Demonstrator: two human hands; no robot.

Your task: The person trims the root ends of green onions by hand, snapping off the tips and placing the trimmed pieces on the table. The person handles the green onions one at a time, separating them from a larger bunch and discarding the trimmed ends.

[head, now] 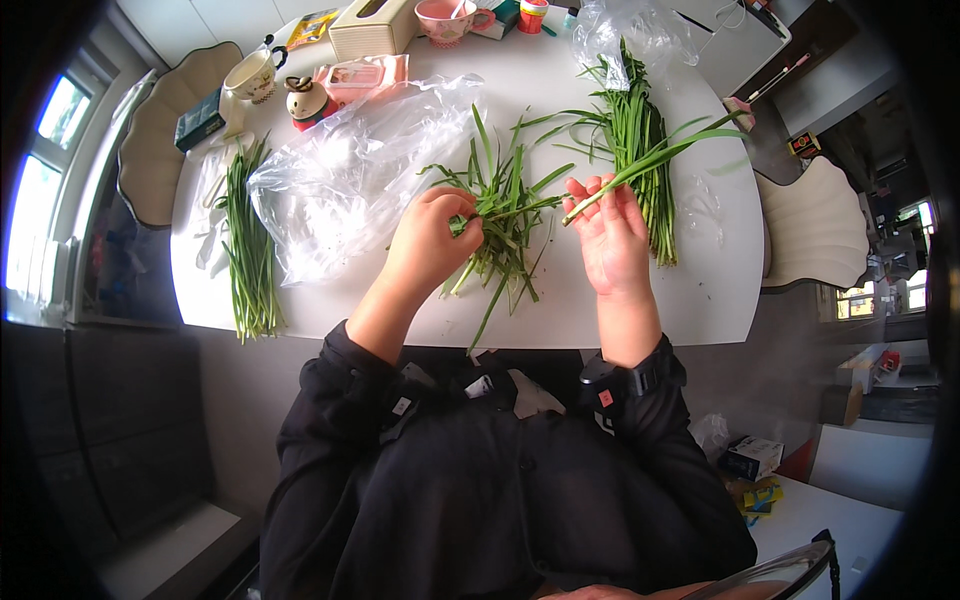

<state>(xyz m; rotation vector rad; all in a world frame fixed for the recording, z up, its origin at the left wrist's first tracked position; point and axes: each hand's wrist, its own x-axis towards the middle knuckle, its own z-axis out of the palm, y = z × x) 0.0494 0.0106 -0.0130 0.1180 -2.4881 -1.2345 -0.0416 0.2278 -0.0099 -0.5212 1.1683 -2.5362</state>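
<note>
My right hand point(611, 240), palm up, pinches a stalk of garlic chives point(652, 159) whose leaves point to the upper right. Over the left edge of a loose pile of chive leaves and scraps point(506, 232) is my left hand point(435, 236); its thumb and forefinger are pinched on a bit of green leaf. Beyond my right hand lies a thick bundle of chives point(634, 127), its cut ends toward me. A neater, slimmer bunch of chives point(250, 247) rests at the table's left side.
A crumpled clear plastic bag point(352, 180) spreads left of the pile; another plastic bag point(630, 37) covers the far bundle's tips. Along the back stand a tissue box point(373, 28), a pink cup point(448, 21), a patterned mug point(253, 76) and a figurine point(309, 103). Chairs flank the white table point(585, 315).
</note>
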